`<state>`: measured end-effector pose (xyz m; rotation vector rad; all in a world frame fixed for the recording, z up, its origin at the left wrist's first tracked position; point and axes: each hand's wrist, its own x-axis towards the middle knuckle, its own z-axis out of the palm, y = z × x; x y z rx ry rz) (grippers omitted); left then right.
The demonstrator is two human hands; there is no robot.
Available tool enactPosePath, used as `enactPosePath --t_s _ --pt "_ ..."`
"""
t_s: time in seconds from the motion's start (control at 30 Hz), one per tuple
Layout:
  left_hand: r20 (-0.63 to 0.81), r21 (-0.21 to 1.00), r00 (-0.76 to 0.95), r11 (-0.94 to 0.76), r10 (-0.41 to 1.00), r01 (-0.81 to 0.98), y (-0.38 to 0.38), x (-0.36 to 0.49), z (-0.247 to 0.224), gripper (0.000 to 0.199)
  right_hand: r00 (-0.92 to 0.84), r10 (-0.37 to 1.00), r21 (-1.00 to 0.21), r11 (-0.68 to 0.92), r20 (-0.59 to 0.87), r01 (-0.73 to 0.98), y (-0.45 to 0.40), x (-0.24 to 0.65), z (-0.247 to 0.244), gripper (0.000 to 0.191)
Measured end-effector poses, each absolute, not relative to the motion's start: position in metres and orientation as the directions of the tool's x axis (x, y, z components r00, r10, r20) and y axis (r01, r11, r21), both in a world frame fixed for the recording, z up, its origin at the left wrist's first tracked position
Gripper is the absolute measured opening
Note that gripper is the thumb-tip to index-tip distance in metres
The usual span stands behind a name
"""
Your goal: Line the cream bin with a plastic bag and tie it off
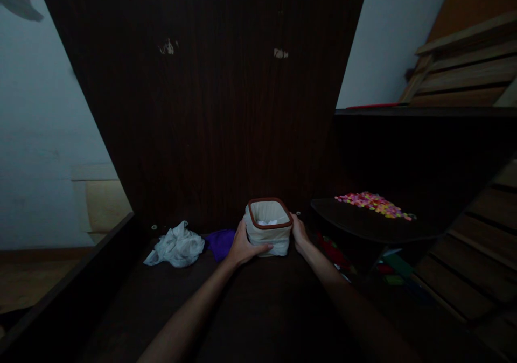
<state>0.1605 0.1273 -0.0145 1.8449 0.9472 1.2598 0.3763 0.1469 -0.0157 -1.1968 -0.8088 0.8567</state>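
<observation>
A small square bin (270, 235) with a brown rim stands on the dark wooden surface against the panel. A pale bag lines it, and some white bits show inside. My left hand (245, 247) grips its left side, the thumb stretched across the front. On the opposite side my right hand (299, 232) is pressed to the bin, its fingers partly hidden behind it. Just left of my left hand lies a purple cloth (221, 243). Further left is a crumpled whitish plastic bag (176, 245).
A rounded dark shelf (343, 220) at the right bears a heap of colourful small pieces (377, 204). Below it are a red item (333, 251) and green items (398, 266), dimly lit. A raised wooden edge (76, 282) runs along the left. Wooden slats (468, 77) stand far right.
</observation>
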Motion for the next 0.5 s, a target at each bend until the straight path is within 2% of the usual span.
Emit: enactPosePath --t_s 0.13,0.3,0.4,0.5 --pt "0.388 0.874 0.243 -0.439 0.889 0.209 0.124 0.158 -0.016 0.137 0.548 0.835 -0.98 0.146 0.048 -0.135 0.125 0.381 0.007 0.03" --pt "0.355 0.872 0.257 -0.417 0.899 0.256 0.112 0.143 -0.014 0.16 0.686 0.693 -0.931 0.358 0.221 -0.063 0.08 0.37 0.052 0.026" --pt "0.353 0.853 0.269 -0.426 0.896 0.3 0.099 0.128 -0.012 0.152 0.652 0.655 -0.861 0.508 0.383 -0.005 0.025 0.348 0.086 0.019" --pt "0.35 0.823 0.274 -0.433 0.896 0.366 0.08 0.111 -0.01 0.122 0.456 0.654 -0.752 0.657 0.603 0.053 -0.043 0.325 0.108 0.025"
